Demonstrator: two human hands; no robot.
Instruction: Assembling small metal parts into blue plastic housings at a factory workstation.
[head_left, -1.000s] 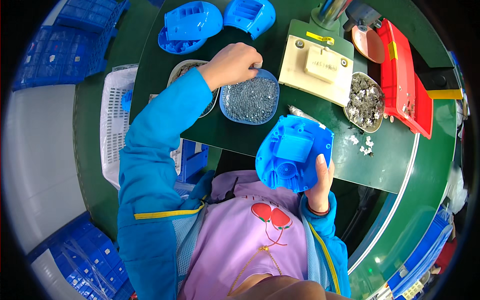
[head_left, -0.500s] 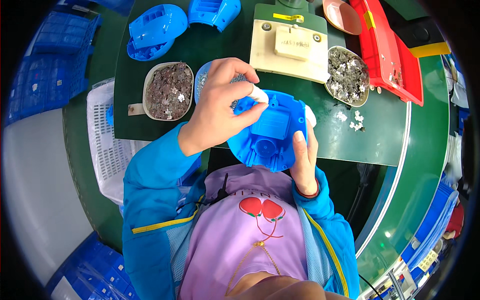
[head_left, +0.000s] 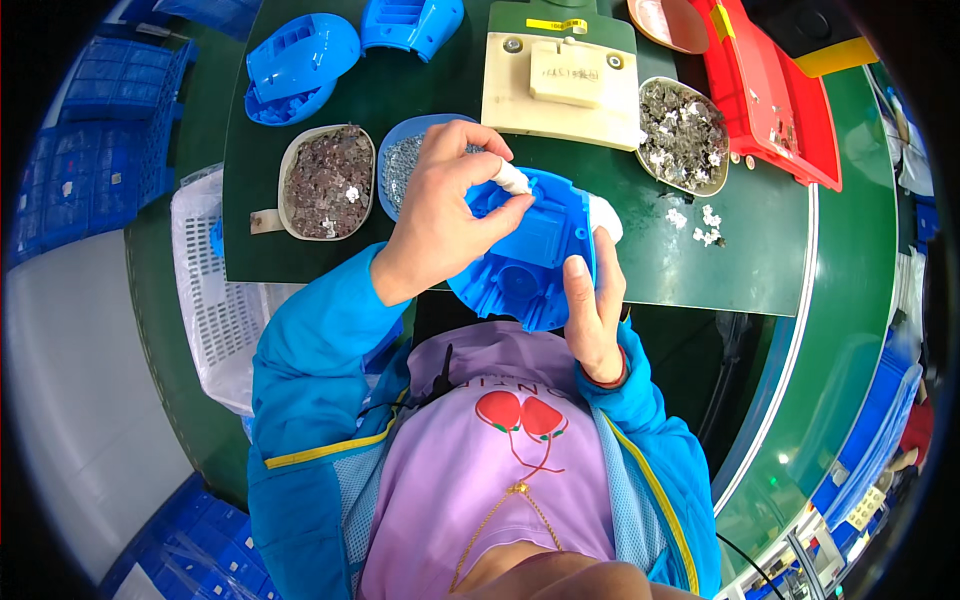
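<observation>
A blue moulded plastic shell (head_left: 530, 235) is held in front of me, its hollow ribbed inside facing up. My right hand (head_left: 593, 315) grips its right edge, thumb over the rim; white wrapping shows on the far side of that hand. At the shell's far left corner, my left hand (head_left: 430, 215) has thumb and forefinger pinched together. The forefinger wears a white wrap. Whatever sits between those fingertips is hidden or too small to name. Behind the left hand stands a blue bowl (head_left: 384, 165) of small shiny metal pieces.
A bowl (head_left: 283, 205) of brownish metal bits stands at left, with blue shells (head_left: 310, 60) behind. Ahead is a cream fixture block (head_left: 510, 115). To the right are a bowl (head_left: 700, 191) of small parts, loose white pieces (head_left: 708, 225) and a red bin (head_left: 820, 120).
The view has shifted slightly, so the table things sit a little further left. Both hands keep their hold, and the left pinch stays at the shell's corner.
</observation>
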